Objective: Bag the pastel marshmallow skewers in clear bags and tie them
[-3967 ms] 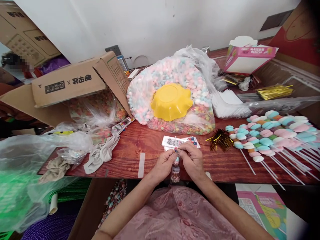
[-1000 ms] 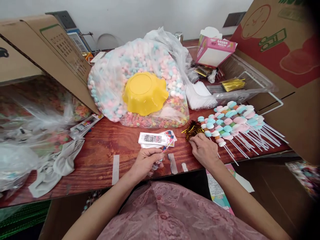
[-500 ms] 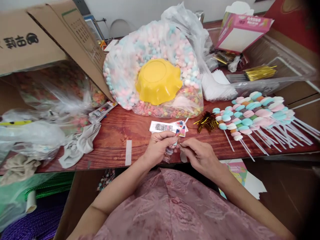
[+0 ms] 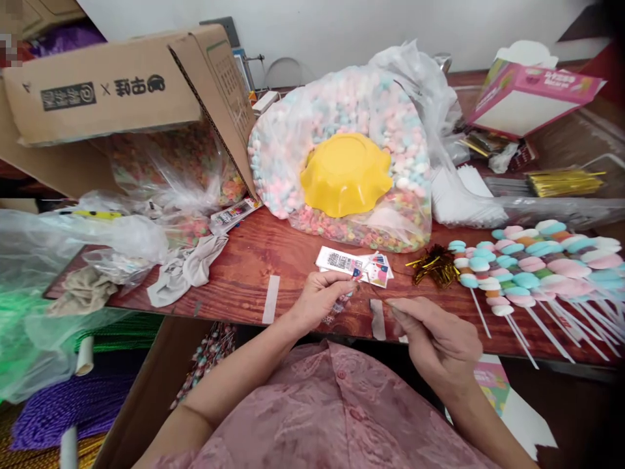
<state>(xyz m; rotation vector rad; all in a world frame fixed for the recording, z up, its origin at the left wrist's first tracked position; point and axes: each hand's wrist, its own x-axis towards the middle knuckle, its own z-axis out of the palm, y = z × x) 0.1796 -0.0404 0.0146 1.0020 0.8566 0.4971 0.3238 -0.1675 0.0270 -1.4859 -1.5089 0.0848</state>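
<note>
Head view looks down on a red-brown table [image 4: 273,251]. At its near edge the left hand [image 4: 319,301] pinches a bagged candy skewer [image 4: 342,301] by the top, most of it hidden below the fingers. At four o'clock from it the right hand [image 4: 439,339] is closed narrowly on what looks like a thin gold twist tie [image 4: 379,294], too fine to be sure. Judging by the pile of marshmallow skewers [image 4: 527,267] lying unwrapped at three o'clock, much wrapping remains. A loose clump of gold ties [image 4: 434,266] sits just beside them. At twelve o'clock a clear plastic bag [image 4: 312,130] holds pastel marshmallows and cereal rings, with a yellow bowl [image 4: 346,173] inside. An open cardboard box [image 4: 122,98] at ten o'clock shelters another bag of cereal.
</note>
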